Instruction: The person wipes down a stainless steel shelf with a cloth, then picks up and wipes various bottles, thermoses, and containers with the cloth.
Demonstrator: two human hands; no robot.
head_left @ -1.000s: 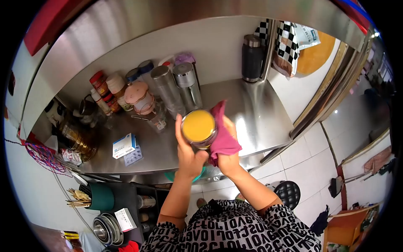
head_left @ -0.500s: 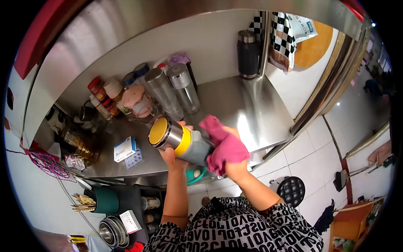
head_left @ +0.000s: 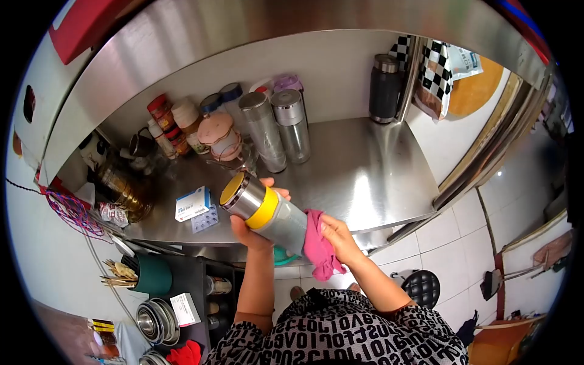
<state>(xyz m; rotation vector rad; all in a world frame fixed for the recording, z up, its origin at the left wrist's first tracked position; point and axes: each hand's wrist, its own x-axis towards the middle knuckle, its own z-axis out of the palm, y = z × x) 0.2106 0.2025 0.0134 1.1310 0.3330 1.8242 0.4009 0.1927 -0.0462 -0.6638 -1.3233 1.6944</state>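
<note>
Tilted above the front edge of the steel shelf is a bottle [head_left: 284, 222] with a yellow-topped metal lid and a yellow band. My left hand [head_left: 254, 236] is wrapped round it near the lid, fingers showing on the far side and thumb on the near side. A pink cloth [head_left: 319, 248] lies against the bottle's lower end, hiding its base. My right hand [head_left: 342, 239] grips the cloth with the thumb on top and presses it to the bottle.
Clear bottles [head_left: 264, 134], a pink-lidded jug [head_left: 220, 135] and several jars stand at the back left of the steel shelf [head_left: 340, 164]. A black flask [head_left: 384, 89] stands at the back right. A medicine box [head_left: 193, 203] lies on a blister pack [head_left: 205, 220].
The bottle has gone from lid towards the camera to lying tilted, lid to the upper left. The cloth and my right hand have shifted to the bottle's lower end.
</note>
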